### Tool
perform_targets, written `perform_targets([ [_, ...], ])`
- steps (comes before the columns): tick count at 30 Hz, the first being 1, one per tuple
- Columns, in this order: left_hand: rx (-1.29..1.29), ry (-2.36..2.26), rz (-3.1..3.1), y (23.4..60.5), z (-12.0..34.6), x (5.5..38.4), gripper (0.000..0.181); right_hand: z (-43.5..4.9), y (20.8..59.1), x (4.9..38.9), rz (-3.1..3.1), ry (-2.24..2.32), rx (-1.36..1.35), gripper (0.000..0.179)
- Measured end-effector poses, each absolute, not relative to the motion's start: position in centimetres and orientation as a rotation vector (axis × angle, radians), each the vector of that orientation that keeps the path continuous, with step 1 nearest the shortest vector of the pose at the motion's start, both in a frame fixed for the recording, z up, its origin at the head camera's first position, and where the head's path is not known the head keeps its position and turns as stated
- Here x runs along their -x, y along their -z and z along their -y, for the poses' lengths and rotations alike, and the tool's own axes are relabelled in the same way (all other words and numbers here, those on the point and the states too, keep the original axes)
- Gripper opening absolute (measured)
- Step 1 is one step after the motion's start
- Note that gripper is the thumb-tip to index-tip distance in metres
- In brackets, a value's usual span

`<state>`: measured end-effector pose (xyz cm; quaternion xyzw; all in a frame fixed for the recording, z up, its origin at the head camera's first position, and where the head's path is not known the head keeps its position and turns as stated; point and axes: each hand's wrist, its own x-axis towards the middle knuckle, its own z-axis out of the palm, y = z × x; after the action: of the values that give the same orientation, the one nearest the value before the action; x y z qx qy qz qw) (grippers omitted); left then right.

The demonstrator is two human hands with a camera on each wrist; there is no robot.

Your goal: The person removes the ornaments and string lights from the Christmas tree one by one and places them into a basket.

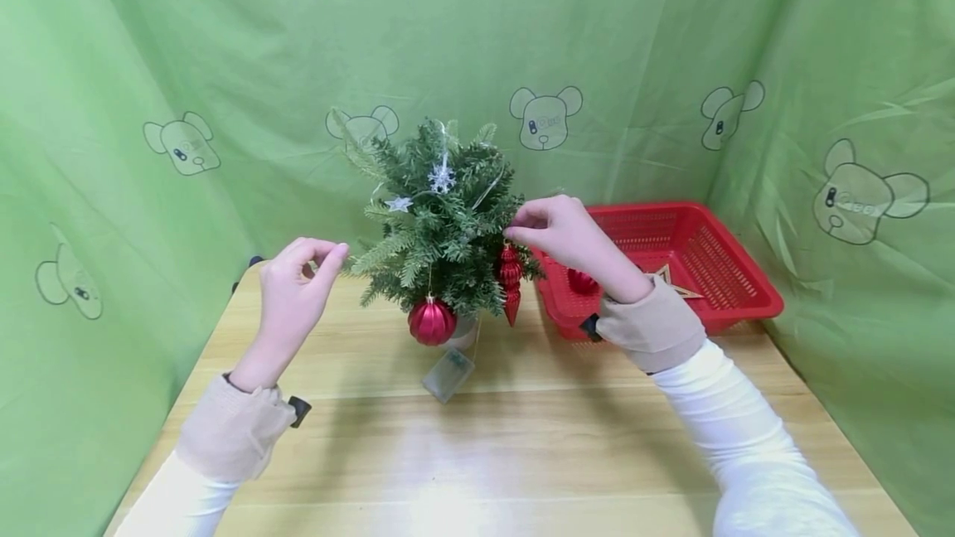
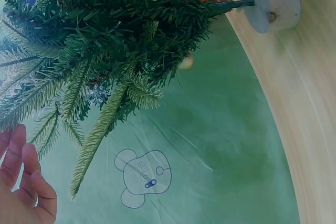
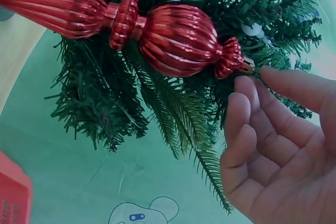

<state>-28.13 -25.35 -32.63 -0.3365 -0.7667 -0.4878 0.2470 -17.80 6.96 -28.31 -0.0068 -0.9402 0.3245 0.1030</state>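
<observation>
A small green Christmas tree [image 1: 440,230] stands on a round wooden base [image 2: 273,3]. By its right branches, my right hand [image 1: 559,230] pinches the top of a long, ribbed red spindle ornament [image 3: 178,40], which hangs point down beneath the fingertips; the loop itself is hard to make out. On the tree's left, my left hand [image 1: 298,280] is raised with loosely bent fingers near the branch tips, holding nothing. A ribbed red ball [image 1: 432,321] hangs low at the front. A silvery snowflake [image 1: 442,179] and a pale star [image 1: 399,204] hang higher up.
To the right, a red plastic basket [image 1: 734,272] holds another red ball [image 1: 582,281] and a gold star [image 1: 675,282], partly behind my right arm. A clear box [image 1: 448,374] lies before the tree base on the wooden table [image 1: 358,454]. Green curtains [image 1: 448,23] surround the table.
</observation>
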Motion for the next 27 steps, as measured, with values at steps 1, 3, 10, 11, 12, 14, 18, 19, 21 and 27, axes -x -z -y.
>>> perform_targets([
  [1, 0.918, 1.328, 2.094, 32.6, 25.4, 28.1, 0.011, -6.9, 28.3, 17.8, 2.769, -0.964, 0.018, 0.014],
  [3, 0.919, 1.327, 2.097, 32.6, 25.4, 28.1, 0.011, -6.9, 28.3, 17.8, 2.761, -0.97, 0.012, 0.013],
  [10, 0.918, 1.326, 2.088, 32.6, 25.4, 28.1, 0.011, -7.0, 28.2, 17.8, 2.747, -1.001, 0.011, 0.012],
  [11, 0.917, 1.326, 2.087, 32.6, 25.4, 28.1, 0.011, -7.1, 28.1, 17.7, 2.741, -1.01, 0.013, 0.012],
  [12, 0.916, 1.327, 2.087, 32.7, 25.4, 28.1, 0.011, -7.1, 28.0, 17.7, 2.736, -1.02, 0.014, 0.013],
  [14, 0.912, 1.324, 2.09, 32.7, 25.4, 28.2, 0.011, -7.2, 27.9, 17.6, 2.723, -1.03, 0.018, 0.013],
  [18, 0.912, 1.321, 2.091, 32.8, 25.5, 28.2, 0.01, -7.3, 27.7, 17.5, 2.671, -1.069, 0.051, 0.011],
  [19, 0.912, 1.321, 2.091, 32.9, 25.5, 28.2, 0.01, -7.3, 27.7, 17.5, 2.653, -1.076, 0.06, 0.01],
  [21, 0.913, 1.323, 2.087, 32.9, 25.5, 28.2, 0.01, -7.3, 27.6, 17.4, 2.62, -1.093, 0.076, 0.009],
  [27, 0.913, 1.314, 2.085, 32.8, 25.5, 28.3, 0.011, -7.4, 27.1, 17.7, 2.571, -1.106, 0.115, 0.01],
])
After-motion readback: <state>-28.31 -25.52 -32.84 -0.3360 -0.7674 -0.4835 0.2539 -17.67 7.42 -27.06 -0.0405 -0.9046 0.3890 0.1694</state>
